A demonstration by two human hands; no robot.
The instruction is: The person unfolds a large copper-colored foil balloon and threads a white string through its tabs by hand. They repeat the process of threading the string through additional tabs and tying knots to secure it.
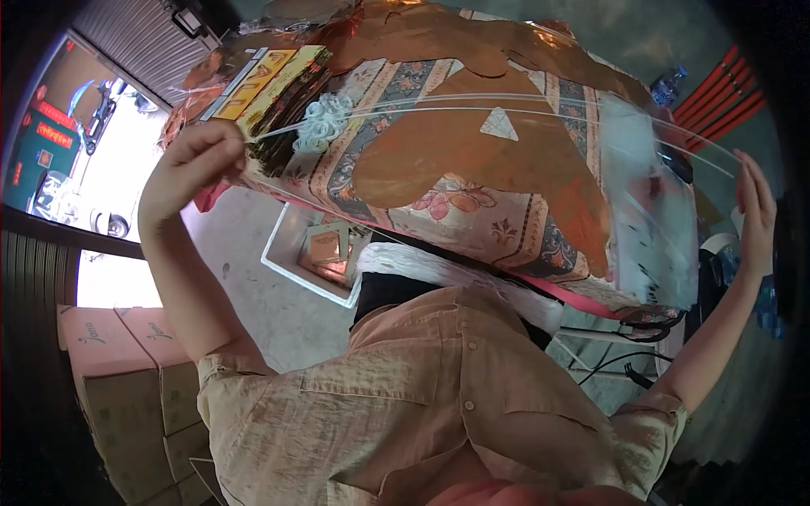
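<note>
My left hand point(207, 156) is raised at the left, its fingers closed in a pinch on a white string point(472, 107). Several strands of it run taut above the table across to my right hand point(755, 202) at the far right. There the strands reach the fingers, which are fairly straight and held together with the string around them. Beside my left hand lie a stack of gold-edged paper point(287, 105) with yellow packets and a pile of white loops point(325, 122). A thick white skein of string point(430, 268) lies across my lap.
Brown sheets point(472, 160) cover part of the patterned tablecloth point(405, 80). A clear plastic sheet or bag point(645, 228) lies at the table's right. A white foam box point(283, 266) with paper pieces sits below. Cartons point(118, 379) stand at left, a water bottle point(669, 84) beyond the table.
</note>
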